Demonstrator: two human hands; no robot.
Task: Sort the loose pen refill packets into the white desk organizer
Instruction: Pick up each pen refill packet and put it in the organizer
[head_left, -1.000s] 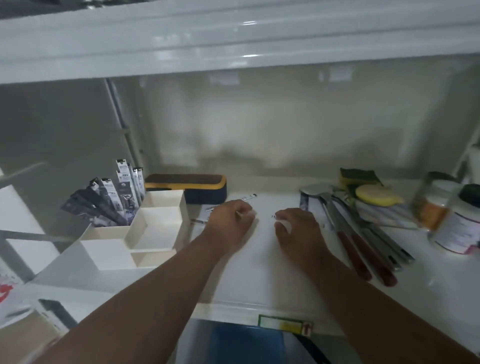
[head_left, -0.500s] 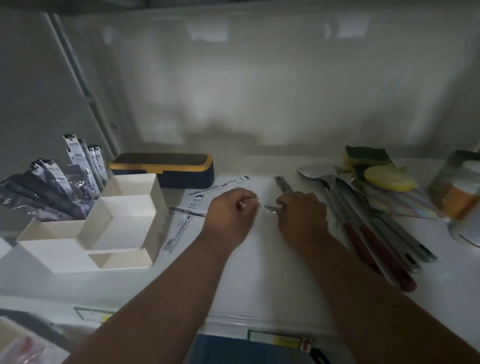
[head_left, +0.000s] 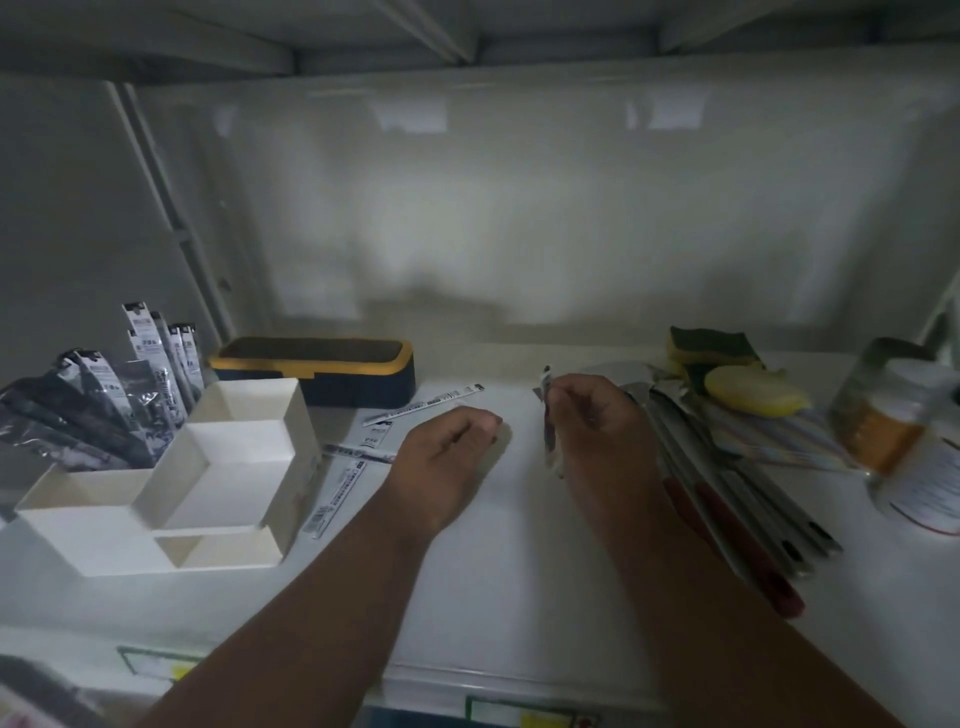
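Observation:
The white desk organizer (head_left: 244, 470) stands at the left of the shelf, with several refill packets (head_left: 156, 364) upright in its far-left compartments. Three loose refill packets (head_left: 423, 404) lie flat between the organizer and my left hand (head_left: 447, 457). That hand rests on the shelf with curled fingers and nothing visible in them. My right hand (head_left: 597, 421) is lifted slightly and pinches a refill packet (head_left: 549, 431) that hangs nearly upright.
A dark blue case with a yellow rim (head_left: 317, 371) lies behind the organizer. Metal utensils with red handles (head_left: 727, 499), a sponge (head_left: 711, 348), a yellow soap (head_left: 753, 392) and jars (head_left: 904, 431) crowd the right side. A low shelf (head_left: 467, 31) hangs overhead.
My right hand has picked a packet off the shelf and lifted it upright. My left hand has let go and stayed beside it. The camera has dropped below the upper shelf.

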